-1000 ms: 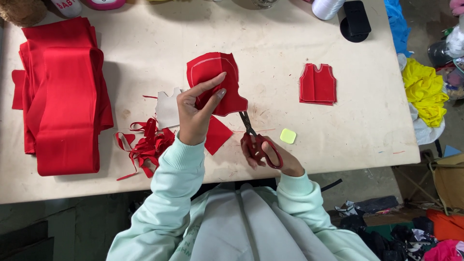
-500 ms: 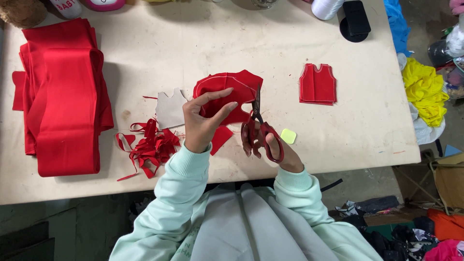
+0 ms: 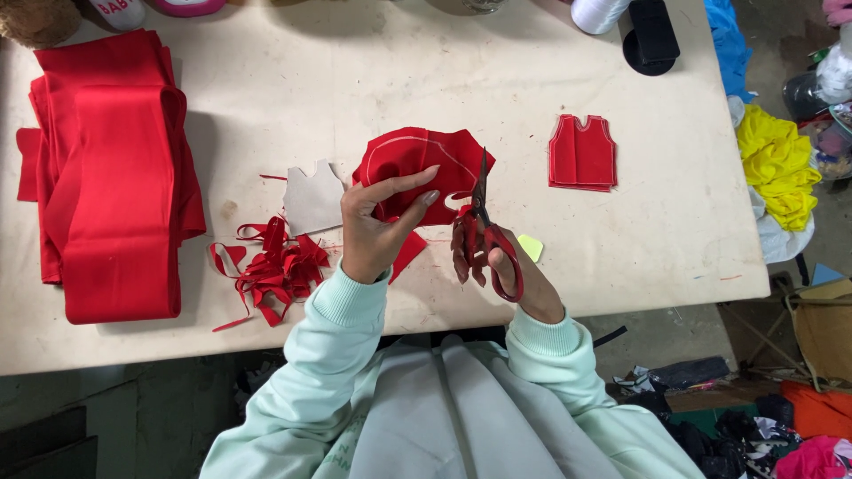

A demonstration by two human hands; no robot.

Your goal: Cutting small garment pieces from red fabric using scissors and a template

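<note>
Two hands are working over the table (image 3: 532, 80), and both are yours. Your left hand (image 3: 377, 226) is pinching the red fabric piece (image 3: 417, 160) between thumb and fingers, closed on its lower edge and lifting it just above the tabletop (a pale chalk line is curving across its face). Your right hand (image 3: 493, 262) is gripping the red-handled scissors (image 3: 484, 226), fingers through the loops; the blades are pointing up along the right edge of the red fabric piece and are looking nearly closed, though whether they are biting the cloth I cannot tell.

Taking the red fabric piece as the landmark: a grey cardboard template (image 3: 312, 197) is lying just left of it, and a heap of red scraps (image 3: 280, 266) is sitting below and left. Further left, a folded stack of red cloth (image 3: 115, 177) is resting well apart. To the right, a small red vest cut-out (image 3: 582, 153) is lying flat, and a yellow chalk (image 3: 530, 247) is sitting below right, just beside the scissors' handles.
</note>
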